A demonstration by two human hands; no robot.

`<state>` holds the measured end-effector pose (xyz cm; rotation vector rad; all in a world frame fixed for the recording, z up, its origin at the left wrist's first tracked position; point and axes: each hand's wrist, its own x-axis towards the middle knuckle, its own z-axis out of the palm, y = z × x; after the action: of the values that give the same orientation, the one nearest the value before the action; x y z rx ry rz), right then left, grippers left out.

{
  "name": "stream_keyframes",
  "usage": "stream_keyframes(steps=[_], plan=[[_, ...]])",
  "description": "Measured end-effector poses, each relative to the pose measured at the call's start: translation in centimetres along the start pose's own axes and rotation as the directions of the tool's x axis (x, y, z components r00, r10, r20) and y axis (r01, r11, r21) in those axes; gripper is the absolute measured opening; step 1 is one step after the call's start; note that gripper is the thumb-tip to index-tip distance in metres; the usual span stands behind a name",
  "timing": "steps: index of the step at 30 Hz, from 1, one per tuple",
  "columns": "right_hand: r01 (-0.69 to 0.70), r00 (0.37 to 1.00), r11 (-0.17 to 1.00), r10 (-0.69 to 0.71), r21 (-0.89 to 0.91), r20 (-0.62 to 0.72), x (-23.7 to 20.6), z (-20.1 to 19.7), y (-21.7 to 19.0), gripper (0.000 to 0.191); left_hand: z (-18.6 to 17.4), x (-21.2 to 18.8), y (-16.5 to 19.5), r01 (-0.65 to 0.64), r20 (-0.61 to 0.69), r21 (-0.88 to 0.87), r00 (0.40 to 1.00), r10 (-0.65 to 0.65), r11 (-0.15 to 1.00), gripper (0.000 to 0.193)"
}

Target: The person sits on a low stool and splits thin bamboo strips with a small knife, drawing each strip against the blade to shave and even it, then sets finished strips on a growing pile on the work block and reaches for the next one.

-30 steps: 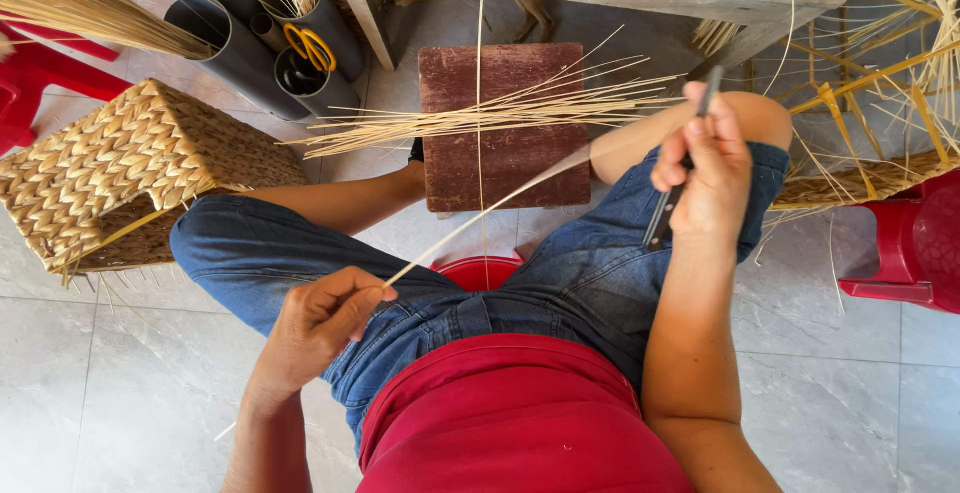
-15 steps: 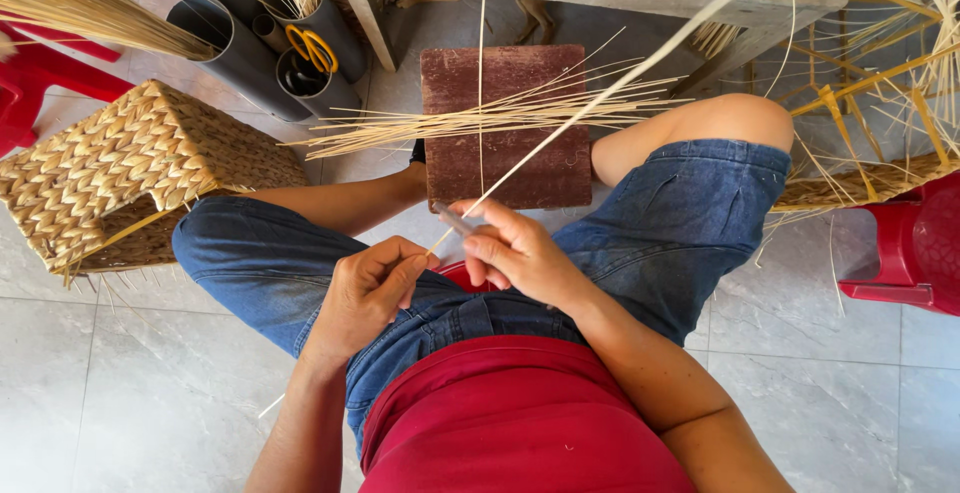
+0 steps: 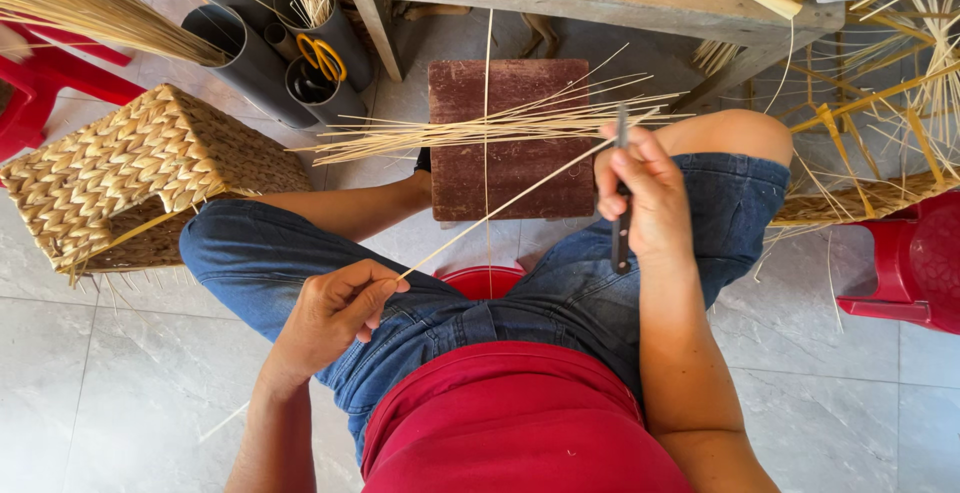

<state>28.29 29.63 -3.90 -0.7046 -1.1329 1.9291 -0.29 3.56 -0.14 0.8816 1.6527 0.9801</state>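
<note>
Observed seated, knees apart over a red stool (image 3: 487,279). Left hand (image 3: 335,308) closed in a pinch on the near end of a thin pale strip (image 3: 500,208), held just above the lap. Right hand (image 3: 640,193) clamped around a dark-handled knife (image 3: 621,223), blade end up, thumb pressed against the strip at its far portion. Strip stretched taut between both hands, rising diagonally from left hand to right.

Judged as the paring or splitting step: blade set against the strip, tension supplied from the left.

Next move judged to call for steady pull from the left hand, a shallow blade angle and firm thumb pressure, lest the strip snap or thin unevenly.

Noted beyond the right hand: a sheaf of loose strips (image 3: 500,128) lying across a brown block (image 3: 510,138). Noted past the left hand: a woven basket (image 3: 120,178).
</note>
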Motion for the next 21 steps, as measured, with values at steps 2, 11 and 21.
stream_keyframes(steps=[2,11,21], plan=[[0.077,0.993,0.997,-0.077,0.000,-0.084,0.0,-0.9,-0.8,0.029,0.0,-0.2,0.5,0.031,-0.033,0.064,0.999,-0.029,0.997,0.020],[0.393,0.917,0.606,-0.312,-0.692,0.248,-0.6,4.3,0.0,0.035,0.6,2.8,4.8,-0.435,-0.130,0.555,0.797,0.590,0.710,0.009],[0.511,0.855,0.166,-0.196,-0.843,0.480,9.1,6.9,-1.3,0.012,-1.4,8.1,13.5,-0.566,-0.081,0.666,0.593,0.801,0.486,0.021]])
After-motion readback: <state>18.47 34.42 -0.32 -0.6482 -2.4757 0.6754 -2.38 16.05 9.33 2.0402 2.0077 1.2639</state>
